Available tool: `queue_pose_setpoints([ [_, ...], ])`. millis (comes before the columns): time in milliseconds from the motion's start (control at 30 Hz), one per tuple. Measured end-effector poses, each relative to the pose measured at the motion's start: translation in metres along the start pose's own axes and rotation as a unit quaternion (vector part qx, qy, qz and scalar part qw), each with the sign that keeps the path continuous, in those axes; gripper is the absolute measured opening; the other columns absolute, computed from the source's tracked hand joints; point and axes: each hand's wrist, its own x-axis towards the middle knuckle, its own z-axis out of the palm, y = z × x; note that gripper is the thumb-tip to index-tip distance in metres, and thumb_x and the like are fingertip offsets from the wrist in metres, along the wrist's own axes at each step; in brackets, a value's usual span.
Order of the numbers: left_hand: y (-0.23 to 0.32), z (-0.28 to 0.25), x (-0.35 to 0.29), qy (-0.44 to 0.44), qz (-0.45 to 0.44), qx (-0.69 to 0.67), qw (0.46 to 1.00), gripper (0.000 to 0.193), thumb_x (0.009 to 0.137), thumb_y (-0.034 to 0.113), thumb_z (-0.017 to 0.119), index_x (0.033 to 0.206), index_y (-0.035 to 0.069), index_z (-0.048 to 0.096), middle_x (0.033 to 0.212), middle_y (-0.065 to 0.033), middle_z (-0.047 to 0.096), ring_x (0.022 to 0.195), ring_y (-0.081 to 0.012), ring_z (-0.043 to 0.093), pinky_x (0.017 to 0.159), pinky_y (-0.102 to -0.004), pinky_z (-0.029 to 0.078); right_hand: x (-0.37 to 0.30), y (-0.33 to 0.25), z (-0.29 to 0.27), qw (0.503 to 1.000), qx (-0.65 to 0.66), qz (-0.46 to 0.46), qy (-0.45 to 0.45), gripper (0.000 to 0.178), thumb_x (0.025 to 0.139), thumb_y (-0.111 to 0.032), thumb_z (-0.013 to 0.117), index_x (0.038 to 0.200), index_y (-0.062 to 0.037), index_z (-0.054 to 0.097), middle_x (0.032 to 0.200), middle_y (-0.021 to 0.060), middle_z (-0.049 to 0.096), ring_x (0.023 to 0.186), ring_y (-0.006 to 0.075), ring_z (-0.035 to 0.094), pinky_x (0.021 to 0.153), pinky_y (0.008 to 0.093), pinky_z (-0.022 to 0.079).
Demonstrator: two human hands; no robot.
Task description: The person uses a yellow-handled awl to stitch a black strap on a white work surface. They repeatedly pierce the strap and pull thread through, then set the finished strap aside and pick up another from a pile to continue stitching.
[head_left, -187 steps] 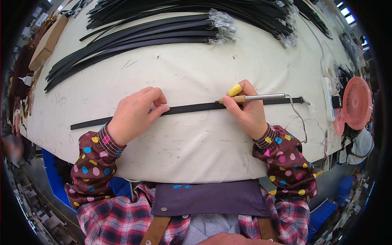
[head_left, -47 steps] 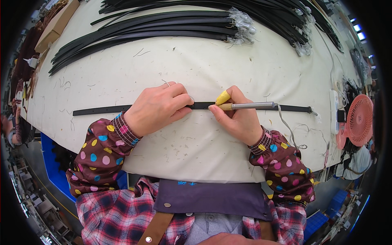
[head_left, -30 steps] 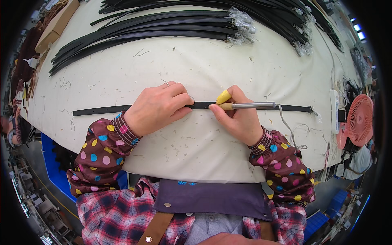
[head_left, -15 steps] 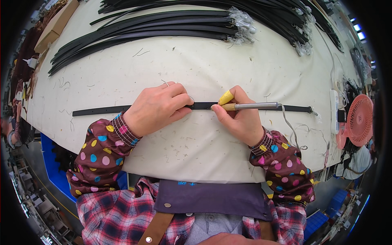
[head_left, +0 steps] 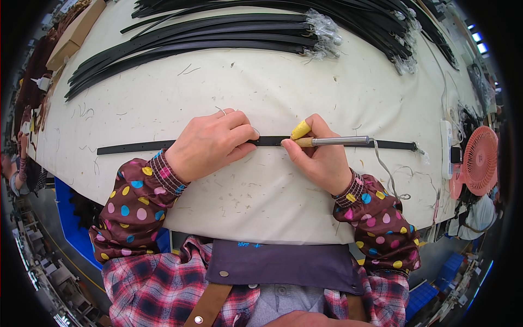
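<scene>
A narrow black belt strap lies lengthwise across the table, with small holes toward its left end and clear plastic at its right end. My left hand is closed on the strap left of its middle, fingers and thumb pressing it. A thread-like loop shows above that hand. My right hand, its index finger wrapped in yellow tape, pinches a corded pen-shaped tool with a tan grip and silver metal barrel. The tool lies almost level over the strap; its tip is hidden at my fingertips.
Bundles of black straps with plastic-wrapped ends lie along the far side. A pink fan and a white power strip stand at the right edge. The tool's grey cord trails nearby. Thread scraps dot the cream table.
My right hand and the pen-shaped tool have shifted very slightly; the tool's back end is a little farther left. My left hand and the strap stay in place.
</scene>
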Motion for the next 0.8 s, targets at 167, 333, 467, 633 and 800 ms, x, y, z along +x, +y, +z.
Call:
queue_pose_setpoints([
  [167,-0.0004,0.0005,-0.0002,0.000,0.000,0.000,1.000,0.017,0.082,0.020,0.073,0.093,0.013,0.063,0.091,-0.0002,0.059,0.082,-0.0186,0.063,0.065,-0.0306,0.052,0.0003,-0.0008,-0.0006,1.000,-0.001,0.005,-0.002,0.024,0.087,-0.010,0.072,0.089,-0.0029,0.049,0.069,0.0029,0.058,0.058,0.0075,0.053,0.053,0.0236,0.044],
  [333,-0.0003,0.0005,-0.0002,0.001,0.000,0.000,1.000,0.021,0.079,0.017,0.076,0.095,0.013,0.065,0.091,-0.0004,0.060,0.080,-0.0187,0.063,0.064,-0.0303,0.052,0.0003,-0.0007,-0.0007,1.000,-0.006,0.007,-0.003,0.024,0.087,-0.010,0.072,0.089,-0.0028,0.049,0.070,0.0033,0.059,0.059,0.0078,0.054,0.053,0.0235,0.044],
  [467,-0.0012,0.0016,-0.0011,0.006,0.001,0.000,1.000,0.023,0.077,0.015,0.078,0.096,0.013,0.066,0.091,-0.0004,0.061,0.078,-0.0186,0.063,0.063,-0.0300,0.052,0.0002,-0.0010,0.0009,1.000,0.022,0.006,0.010,0.024,0.088,-0.010,0.072,0.090,-0.0026,0.049,0.070,0.0033,0.059,0.059,0.0075,0.054,0.053,0.0230,0.043],
  [633,-0.0008,0.0011,-0.0009,0.002,-0.002,-0.001,1.000,0.018,0.080,0.018,0.075,0.094,0.013,0.064,0.091,-0.0001,0.060,0.080,-0.0189,0.063,0.064,-0.0303,0.052,-0.0005,0.0019,0.0007,0.999,0.037,0.009,0.011,0.023,0.088,-0.010,0.072,0.091,-0.0025,0.050,0.070,0.0029,0.059,0.060,0.0066,0.054,0.053,0.0226,0.042],
  [800,0.0005,-0.0011,0.0005,-0.002,-0.002,-0.005,1.000,0.016,0.083,0.020,0.073,0.093,0.013,0.064,0.090,0.0000,0.059,0.083,-0.0183,0.063,0.066,-0.0304,0.052,-0.0003,0.0032,0.0007,1.000,0.020,-0.003,0.009,0.024,0.088,-0.012,0.072,0.090,-0.0028,0.050,0.069,0.0018,0.057,0.058,0.0063,0.050,0.052,0.0228,0.041],
])
